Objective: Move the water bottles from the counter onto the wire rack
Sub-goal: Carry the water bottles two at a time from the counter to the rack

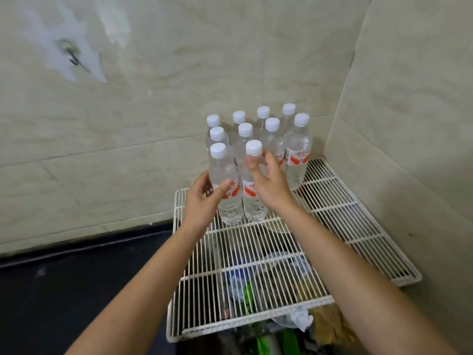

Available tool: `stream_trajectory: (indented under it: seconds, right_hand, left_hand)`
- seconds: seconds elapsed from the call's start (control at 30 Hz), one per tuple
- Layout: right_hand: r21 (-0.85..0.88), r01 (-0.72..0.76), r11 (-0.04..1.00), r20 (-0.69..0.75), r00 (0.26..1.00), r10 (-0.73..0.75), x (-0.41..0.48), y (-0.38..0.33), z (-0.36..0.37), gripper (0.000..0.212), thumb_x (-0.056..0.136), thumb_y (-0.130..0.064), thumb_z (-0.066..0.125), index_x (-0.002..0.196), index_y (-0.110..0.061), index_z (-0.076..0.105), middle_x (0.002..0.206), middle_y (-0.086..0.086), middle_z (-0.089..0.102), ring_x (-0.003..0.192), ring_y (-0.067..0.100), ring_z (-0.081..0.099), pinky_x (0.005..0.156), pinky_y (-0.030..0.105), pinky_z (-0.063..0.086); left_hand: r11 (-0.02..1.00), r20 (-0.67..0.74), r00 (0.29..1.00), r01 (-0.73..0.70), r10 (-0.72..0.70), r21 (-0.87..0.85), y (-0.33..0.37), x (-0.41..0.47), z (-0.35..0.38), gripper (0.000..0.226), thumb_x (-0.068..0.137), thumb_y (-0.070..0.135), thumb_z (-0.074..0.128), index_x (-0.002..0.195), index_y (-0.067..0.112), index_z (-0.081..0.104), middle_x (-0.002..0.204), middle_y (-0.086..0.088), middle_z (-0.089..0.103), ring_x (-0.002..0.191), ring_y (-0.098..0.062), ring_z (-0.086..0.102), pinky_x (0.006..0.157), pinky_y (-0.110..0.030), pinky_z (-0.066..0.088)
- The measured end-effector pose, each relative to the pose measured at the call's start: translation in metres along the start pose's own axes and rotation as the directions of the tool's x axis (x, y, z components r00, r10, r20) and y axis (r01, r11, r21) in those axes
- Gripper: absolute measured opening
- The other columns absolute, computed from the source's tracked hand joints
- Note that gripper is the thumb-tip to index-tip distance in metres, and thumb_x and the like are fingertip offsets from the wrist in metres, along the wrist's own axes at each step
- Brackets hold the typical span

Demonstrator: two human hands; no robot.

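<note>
Bottles crowd the rack's twelve o'clock end. Our left hand grips a front bottle, our right hand its neighbour.

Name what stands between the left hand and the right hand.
Between left hand and right hand: the front-left bottle and front-right bottle, upright, in the head view.

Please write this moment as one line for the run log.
left hand: grips front-left bottle | right hand: grips front-right bottle | both upright on wire rack | other bottles standing behind
</note>
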State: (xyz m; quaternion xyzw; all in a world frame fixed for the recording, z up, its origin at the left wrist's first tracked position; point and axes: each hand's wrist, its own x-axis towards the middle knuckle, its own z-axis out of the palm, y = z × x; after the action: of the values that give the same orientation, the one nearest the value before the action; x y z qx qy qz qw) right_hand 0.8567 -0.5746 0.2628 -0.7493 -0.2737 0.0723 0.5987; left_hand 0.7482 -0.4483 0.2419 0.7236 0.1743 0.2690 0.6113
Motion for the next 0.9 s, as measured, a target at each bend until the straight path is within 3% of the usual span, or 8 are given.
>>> stream_trajectory:
  seconds: [0.07,0.13,0.23,0.3,0.4,0.5,0.77,0.9]
  right_hand:
    - [-0.061,0.017,0.998,0.021,1.000,-0.016,-0.004,0.009,-0.004,0.065,0.096,-0.068,0.044,0.148,-0.028,0.039,0.143,-0.012,0.047,0.131,0.006,0.045,0.110,0.038,0.039]
    - [-0.089,-0.051,0.995,0.065,0.996,0.057,-0.013,0.023,-0.009,0.086,0.086,-0.084,0.041,0.155,-0.036,0.025,0.158,-0.007,0.034,0.143,0.016,0.040,0.114,0.049,0.039]
    - [-0.190,-0.184,0.964,0.165,0.962,0.216,-0.034,0.044,-0.019,0.106,0.075,-0.088,0.053,0.158,-0.036,0.013,0.160,-0.002,0.034,0.141,0.022,0.046,0.111,0.054,0.044]
    - [-0.235,-0.217,0.948,0.240,0.932,0.273,-0.045,0.050,-0.023,0.097,0.081,-0.066,0.070,0.157,-0.027,0.024,0.156,0.000,0.043,0.132,0.018,0.053,0.110,0.047,0.046]
    - [-0.250,-0.224,0.942,0.192,0.942,0.275,-0.052,0.058,-0.018,0.063,0.092,-0.037,0.070,0.147,-0.026,0.042,0.147,0.000,0.055,0.121,0.015,0.059,0.104,0.041,0.050]
    - [-0.345,-0.164,0.924,0.151,0.962,0.228,-0.049,0.060,-0.010,0.050,0.098,-0.035,0.063,0.145,-0.027,0.047,0.142,-0.003,0.060,0.124,0.020,0.062,0.105,0.045,0.050]
    - [-0.441,-0.150,0.885,0.208,0.942,0.263,-0.034,0.061,-0.010,0.055,0.102,-0.032,0.057,0.153,-0.028,0.038,0.149,-0.002,0.054,0.135,0.025,0.054,0.111,0.045,0.042]
    - [-0.460,-0.131,0.878,0.170,0.958,0.232,-0.035,0.065,-0.012,0.073,0.098,-0.048,0.058,0.159,-0.029,0.022,0.161,0.001,0.037,0.147,0.027,0.038,0.117,0.054,0.036]
  left_hand:
    - [0.999,0.031,0.999,0.014,-0.015,0.039,-0.004,0.000,-0.007,0.049,0.088,0.032,0.075,0.134,0.024,0.060,0.121,0.007,0.072,0.112,-0.009,0.067,0.095,-0.033,0.056]
    - [0.987,0.087,0.995,0.034,-0.049,0.159,-0.007,-0.002,-0.013,0.067,0.082,0.031,0.081,0.142,0.029,0.051,0.124,0.011,0.069,0.115,-0.003,0.063,0.094,-0.028,0.054]
    - [0.933,0.112,0.971,0.167,-0.212,0.319,-0.022,-0.011,-0.017,0.093,0.075,0.027,0.088,0.152,0.027,0.035,0.133,0.008,0.061,0.123,-0.009,0.056,0.104,-0.037,0.048]
    - [0.906,0.083,0.951,0.255,-0.299,0.338,-0.032,-0.017,-0.015,0.087,0.076,0.027,0.086,0.149,0.022,0.040,0.138,0.002,0.060,0.124,-0.017,0.058,0.104,-0.045,0.050]
    - [0.905,0.057,0.954,0.257,-0.293,0.337,-0.039,-0.023,-0.009,0.061,0.085,0.027,0.077,0.139,0.019,0.052,0.136,0.001,0.062,0.120,-0.020,0.062,0.099,-0.044,0.054]
    - [0.908,0.033,0.965,0.235,-0.262,0.346,-0.037,-0.023,-0.003,0.052,0.090,0.024,0.071,0.139,0.020,0.054,0.134,0.003,0.064,0.117,-0.017,0.063,0.098,-0.042,0.055]
    - [0.893,0.005,0.963,0.247,-0.269,0.376,-0.032,-0.017,0.003,0.057,0.092,0.025,0.069,0.145,0.022,0.048,0.146,0.003,0.055,0.122,-0.022,0.063,0.098,-0.044,0.054]
    - [0.866,-0.007,0.974,0.205,-0.227,0.457,-0.029,-0.022,-0.007,0.061,0.097,0.033,0.062,0.152,0.020,0.038,0.152,-0.003,0.049,0.137,-0.026,0.050,0.111,-0.049,0.044]
